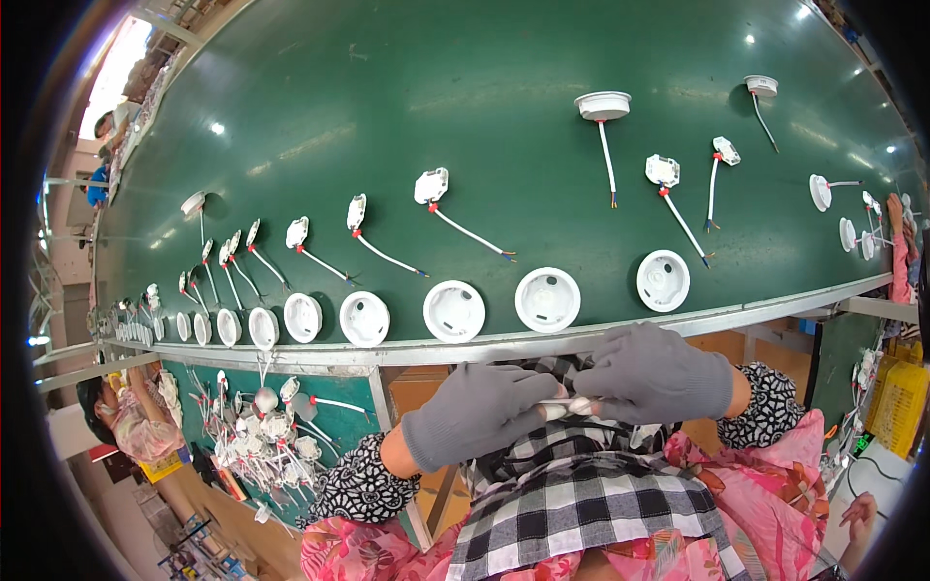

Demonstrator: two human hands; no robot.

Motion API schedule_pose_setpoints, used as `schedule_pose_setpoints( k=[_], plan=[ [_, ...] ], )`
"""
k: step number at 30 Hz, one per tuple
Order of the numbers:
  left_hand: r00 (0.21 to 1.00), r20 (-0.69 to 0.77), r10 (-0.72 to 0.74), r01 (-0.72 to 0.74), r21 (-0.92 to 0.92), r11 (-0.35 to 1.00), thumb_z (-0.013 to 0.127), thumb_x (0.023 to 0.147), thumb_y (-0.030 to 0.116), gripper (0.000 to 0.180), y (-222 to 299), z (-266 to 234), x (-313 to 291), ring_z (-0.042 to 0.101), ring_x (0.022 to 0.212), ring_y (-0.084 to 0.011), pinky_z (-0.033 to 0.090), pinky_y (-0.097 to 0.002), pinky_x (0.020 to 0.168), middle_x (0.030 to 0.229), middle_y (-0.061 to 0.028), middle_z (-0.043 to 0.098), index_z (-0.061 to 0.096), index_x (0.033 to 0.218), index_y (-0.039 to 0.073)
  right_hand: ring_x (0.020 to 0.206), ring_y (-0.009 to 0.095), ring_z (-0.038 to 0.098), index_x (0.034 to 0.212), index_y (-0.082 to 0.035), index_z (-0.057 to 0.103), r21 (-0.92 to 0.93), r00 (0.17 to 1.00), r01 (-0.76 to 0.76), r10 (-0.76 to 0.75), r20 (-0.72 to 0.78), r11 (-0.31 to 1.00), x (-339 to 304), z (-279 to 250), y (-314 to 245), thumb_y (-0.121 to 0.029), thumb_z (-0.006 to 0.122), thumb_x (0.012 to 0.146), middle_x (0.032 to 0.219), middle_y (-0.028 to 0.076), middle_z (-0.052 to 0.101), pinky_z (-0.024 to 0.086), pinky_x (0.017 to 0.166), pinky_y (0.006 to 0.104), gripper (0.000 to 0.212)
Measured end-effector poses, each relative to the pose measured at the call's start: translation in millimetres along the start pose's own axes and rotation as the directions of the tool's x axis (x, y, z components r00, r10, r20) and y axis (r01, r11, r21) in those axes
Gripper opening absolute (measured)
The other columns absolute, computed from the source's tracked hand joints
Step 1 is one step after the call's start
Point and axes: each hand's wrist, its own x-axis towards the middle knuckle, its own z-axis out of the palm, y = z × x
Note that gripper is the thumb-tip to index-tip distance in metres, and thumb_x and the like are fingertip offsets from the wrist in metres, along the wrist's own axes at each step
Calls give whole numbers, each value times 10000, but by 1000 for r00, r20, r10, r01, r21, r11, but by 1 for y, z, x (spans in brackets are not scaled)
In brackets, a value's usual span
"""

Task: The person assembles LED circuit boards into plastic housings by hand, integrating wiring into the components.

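Note:
Both hands wear grey gloves and meet in front of my body, just below the table's near edge. My left hand (484, 412) is closed, its fingertips pinched toward the right. Against it, my right hand (654, 376) is also closed, with fingers curled down. Something small and whitish (554, 411) shows between the fingertips; whether it is a part or covered fingertips I cannot make out. Nearest the hands on the table lie round white cups (547, 299), open side up. Beyond them are white modules (432, 185) with white cables and red collars.
The green table (387, 97) has a metal edge (407, 355) in front of me. A lower green surface (339, 389) at left carries a heap of wired white modules (266, 441). Co-workers sit at left (131, 407) and at far right (901, 252). A yellow crate (893, 412) stands right.

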Motion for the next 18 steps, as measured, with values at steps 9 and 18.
schedule_pose_setpoints(
  k=[9, 18],
  plan=[
    [998, 27, -56, 58, -83, 995, 575, 962, 207, 181, -3, -5, -13, 630, 685, -296, 479, -391, 632, 787, -116, 623, 614, 933, 33, 728, 262, 632, 902, -91, 594, -125, 999, 39, -35, 35, 991, -10, 7, -1, -229, 700, 757, 727, 80, 607, 516, 627, 368, 226],
    [910, -411, -57, 95, 72, 993, 678, 826, 252, 308, -5, -18, -28, 610, 936, -282, 494, -368, 802, 1012, -116, 610, 638, 1029, 25, 612, 246, 563, 822, -32, 603, 511, 1000, 11, -6, -11, 860, -23, 11, 29, -217, 615, 892, 657, 104, 545, 426, 569, 383, 198]
  ],
)
